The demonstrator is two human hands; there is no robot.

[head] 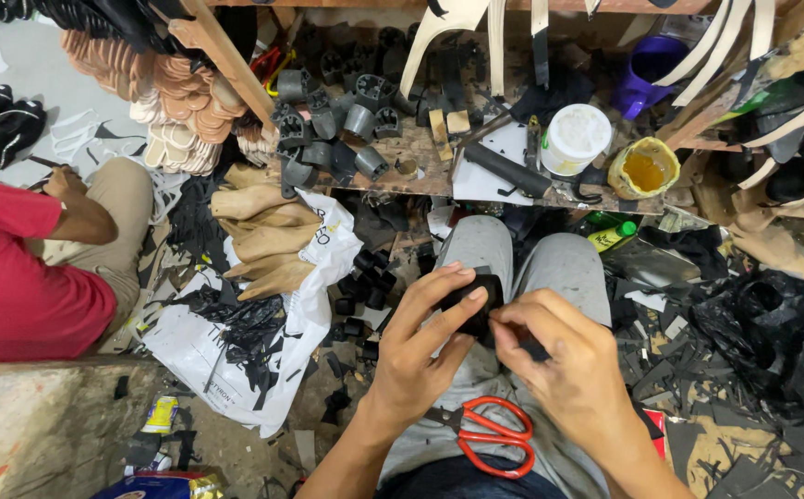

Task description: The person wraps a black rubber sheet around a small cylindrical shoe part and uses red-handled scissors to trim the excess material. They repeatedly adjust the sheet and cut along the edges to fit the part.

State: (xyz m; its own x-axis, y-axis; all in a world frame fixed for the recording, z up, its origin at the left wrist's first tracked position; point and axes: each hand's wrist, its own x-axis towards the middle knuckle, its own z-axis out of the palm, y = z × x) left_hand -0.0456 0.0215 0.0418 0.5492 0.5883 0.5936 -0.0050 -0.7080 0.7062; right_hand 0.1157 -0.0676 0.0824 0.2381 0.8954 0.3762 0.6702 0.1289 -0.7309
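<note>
Up and to the left of both hands, a seated person in a red shirt (14, 277) is cut off by the frame edge, with only an arm, torso and a knee showing. Between that person and the hands lies a white plastic bag (263, 370) strewn with black scraps, carrying a stack of tan shoe lasts (268, 236) at its upper end. Straight above the hands runs the cluttered tabletop (420, 152), its back half lost in shadow; black heel blocks (337, 120) crowd its left part, with a white tub (576, 139) and a yellow glue pot (643, 170) to the right. To the right of the hands, a crumpled black plastic heap (772, 342) is hard to read.

The left hand (425, 346) and the right hand (568, 365) meet over grey-trousered knees. Both close on one small black piece (478, 300): the left grip wraps it from the left with fingers over its top, while the right grip pinches its lower right edge. Most of the piece is covered by fingers, so its shape stays unclear. Just below the hands, on the lap, lie red-handled scissors (490, 434), their blades hidden under the left wrist.
</note>
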